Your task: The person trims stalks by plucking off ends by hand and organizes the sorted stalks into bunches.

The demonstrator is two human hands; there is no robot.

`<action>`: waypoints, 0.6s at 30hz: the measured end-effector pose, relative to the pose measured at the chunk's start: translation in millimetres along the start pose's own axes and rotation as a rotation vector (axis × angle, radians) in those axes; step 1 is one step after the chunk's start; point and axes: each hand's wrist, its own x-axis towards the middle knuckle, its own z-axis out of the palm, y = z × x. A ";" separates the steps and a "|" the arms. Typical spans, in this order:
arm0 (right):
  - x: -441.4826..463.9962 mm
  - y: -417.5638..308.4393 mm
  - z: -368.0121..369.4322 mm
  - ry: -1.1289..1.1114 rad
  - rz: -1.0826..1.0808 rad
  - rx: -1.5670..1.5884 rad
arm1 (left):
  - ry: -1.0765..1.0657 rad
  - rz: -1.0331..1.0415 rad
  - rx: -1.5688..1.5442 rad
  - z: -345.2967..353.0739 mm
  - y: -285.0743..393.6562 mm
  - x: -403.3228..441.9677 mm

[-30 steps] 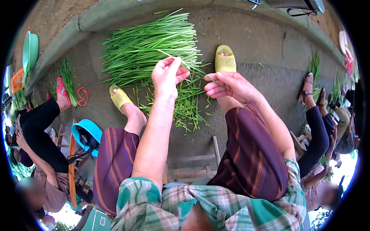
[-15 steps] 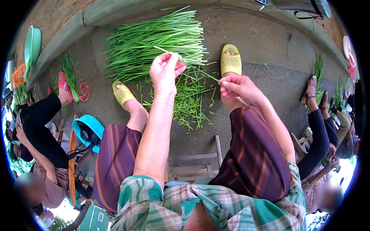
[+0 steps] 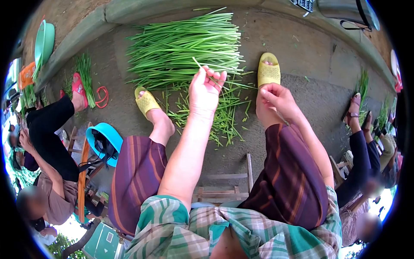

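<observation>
My left hand (image 3: 204, 91) is closed around a long, thin green stalk (image 3: 195, 61), like a garlic scape, whose upper end sticks out past the fingertips. The stalk runs on to the right toward my right hand (image 3: 278, 101), whose thumb and forefinger are pinched at its far end. Beyond my left hand lies a thick pile of green stalks (image 3: 185, 41), laid side by side on the ground with paler ends to the right. Short cut pieces of stalk (image 3: 222, 118) are scattered below my hands, between my feet.
My yellow slippers (image 3: 147, 102) stand either side of the cuttings. Left are a blue basin (image 3: 113, 131) with dark items, a red cord (image 3: 102, 96) and a green basin (image 3: 44, 43). Seated people with stalk bundles (image 3: 85, 75) flank me. A concrete curb (image 3: 142, 15) runs along the back.
The view has shifted, moving everything rightward. My left hand has come closer to my right hand and turned, its fingers curling more toward me. The stalk's pale end sticks out less.
</observation>
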 end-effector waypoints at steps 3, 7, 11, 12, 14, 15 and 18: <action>0.2 0.8 0.0 0.029 0.028 0.096 | 0.096 -0.020 0.000 -5.5 -6.4 -2.5; 0.8 2.9 0.1 0.028 0.073 0.185 | 0.120 -0.015 0.082 -7.1 -10.7 -7.9; 4.1 6.6 0.1 0.015 0.086 0.205 | 0.165 -0.001 0.138 0.1 -9.8 -10.7; 4.0 6.5 -0.2 0.012 0.085 0.206 | 0.166 0.001 0.140 -0.5 -8.7 -10.5; 2.6 6.0 -2.0 0.071 0.095 0.277 | 0.192 0.045 0.221 -1.5 -7.6 -10.2; 3.0 9.1 -5.9 0.070 0.095 0.278 | 0.215 0.073 0.222 -2.7 -4.1 -7.6; 4.8 17.8 -12.3 0.116 0.088 0.339 | 0.243 0.194 0.417 -7.5 15.5 -5.0</action>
